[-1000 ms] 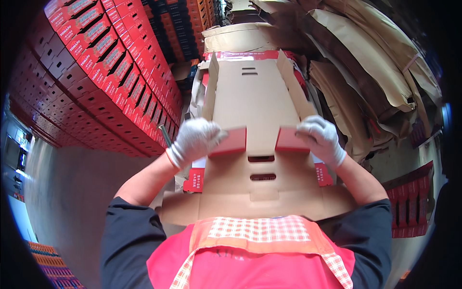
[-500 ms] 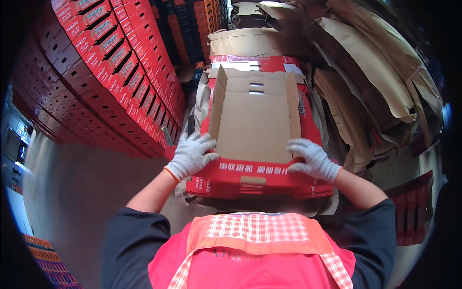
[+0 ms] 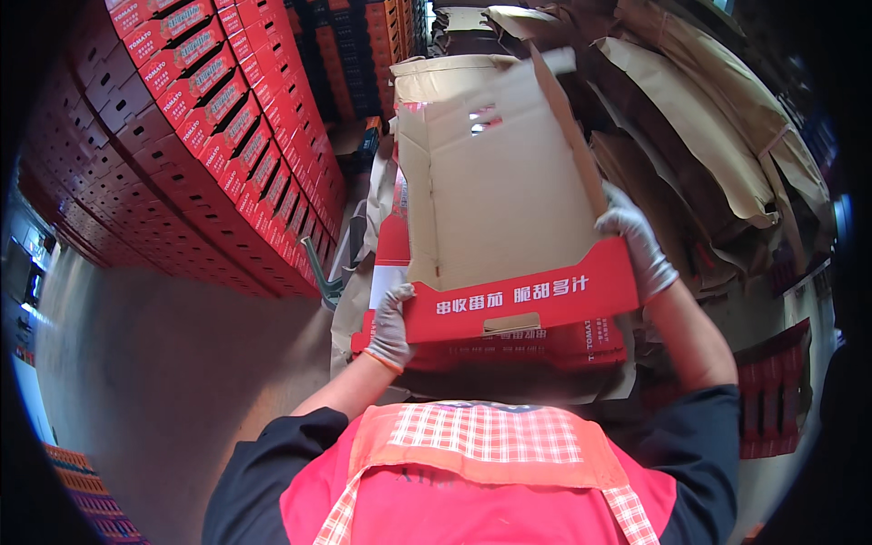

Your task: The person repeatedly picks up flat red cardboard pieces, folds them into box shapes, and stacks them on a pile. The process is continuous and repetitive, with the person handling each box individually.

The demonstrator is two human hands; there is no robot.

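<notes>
A cardboard tray box point(image 3: 504, 191), brown inside and red on its near outer face, is held tilted above a pile of flat red cardboard blanks point(image 3: 581, 343). Its near wall and right side wall stand up. My left hand point(image 3: 392, 327), in a pale grey glove, is closed on the near left corner. At the right side wall, near the front corner, my right hand point(image 3: 631, 241) grips the edge; part of its fingers is hidden behind the cardboard.
Tall stacks of red tray boxes point(image 3: 218, 136) rise on the left. Brown-paper-wrapped bundles point(image 3: 699, 136) lean along the right. Another wrapped bundle point(image 3: 436, 80) lies beyond the pile. A green-grey metal bar point(image 3: 320, 272) sticks up left of the pile.
The blank has been lifted off the pile and tilted, its right side raised. Its near wall has turned up. My right hand moved up and away, my left hand slightly right.
</notes>
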